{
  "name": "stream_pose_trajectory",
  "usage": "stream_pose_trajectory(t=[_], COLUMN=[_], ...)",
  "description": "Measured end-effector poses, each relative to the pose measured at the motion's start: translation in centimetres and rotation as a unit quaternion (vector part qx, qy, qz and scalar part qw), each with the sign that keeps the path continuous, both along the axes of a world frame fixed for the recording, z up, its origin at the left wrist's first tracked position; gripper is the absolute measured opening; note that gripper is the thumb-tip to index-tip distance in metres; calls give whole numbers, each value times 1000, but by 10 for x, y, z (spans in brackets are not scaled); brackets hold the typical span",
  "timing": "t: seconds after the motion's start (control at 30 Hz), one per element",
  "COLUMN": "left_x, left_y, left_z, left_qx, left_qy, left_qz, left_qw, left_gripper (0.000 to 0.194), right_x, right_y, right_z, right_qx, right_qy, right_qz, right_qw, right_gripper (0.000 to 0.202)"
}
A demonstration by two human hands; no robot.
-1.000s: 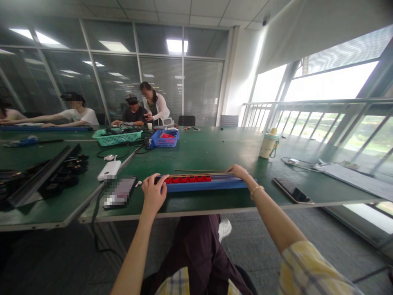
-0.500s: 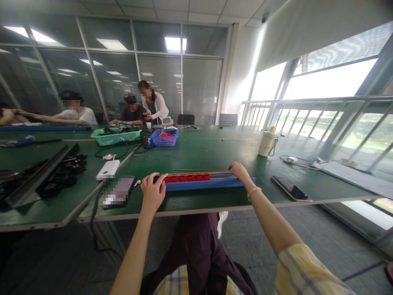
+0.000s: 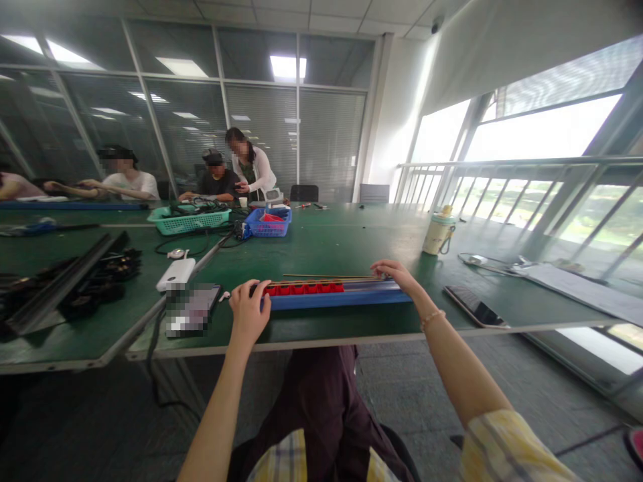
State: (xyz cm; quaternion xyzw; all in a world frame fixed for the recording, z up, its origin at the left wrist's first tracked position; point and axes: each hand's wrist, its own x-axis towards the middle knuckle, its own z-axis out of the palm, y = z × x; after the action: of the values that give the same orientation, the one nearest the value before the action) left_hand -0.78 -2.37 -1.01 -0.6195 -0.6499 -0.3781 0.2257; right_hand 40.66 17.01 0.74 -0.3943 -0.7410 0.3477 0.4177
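A long blue tray (image 3: 341,299) lies across the green table near its front edge. Several red pieces (image 3: 304,288) sit in a row in its left half, with thin sticks (image 3: 326,276) along and behind its far side. My left hand (image 3: 250,306) grips the tray's left end, thumb in front and fingers over the top. At the right end, my right hand (image 3: 394,271) is closed in a pinch at the ends of the thin sticks; the exact hold is too small to make out.
On the left are a phone (image 3: 193,311), a white device (image 3: 175,274) and black parts (image 3: 100,288). Behind stand a green basket (image 3: 191,222) and a blue basket (image 3: 270,226). To the right are a cup (image 3: 438,233) and another phone (image 3: 475,306). People are across the table.
My right hand has lifted slightly at the tray's right end, its wrist shifting right. My left hand stays at the left end.
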Motion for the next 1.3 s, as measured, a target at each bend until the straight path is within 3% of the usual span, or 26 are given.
stream_pose_trajectory(t=[0.2,0.43,0.77,1.07,1.3], left_x=[-2,-4,-3,0,-1], left_y=[2,4,2,3,3], left_z=[-2,-4,-3,-2,-2], left_qx=[9,14,10,9,9], left_qy=[1,-4,0,-4,0], left_qz=[-1,-2,-2,3,7], left_qw=[1000,1000,1000,1000,1000], left_gripper=[31,33,33,35,34], right_x=[-3,-4,-2,4,8], right_y=[-10,-11,-8,6,19], right_z=[8,10,6,-4,-16], right_qx=[-50,-57,-69,-19,-18], right_qy=[-34,-68,-23,-3,91], right_qz=[50,50,30,-17,-57], right_qw=[997,995,997,1000,994], right_gripper=[48,45,45,51,49])
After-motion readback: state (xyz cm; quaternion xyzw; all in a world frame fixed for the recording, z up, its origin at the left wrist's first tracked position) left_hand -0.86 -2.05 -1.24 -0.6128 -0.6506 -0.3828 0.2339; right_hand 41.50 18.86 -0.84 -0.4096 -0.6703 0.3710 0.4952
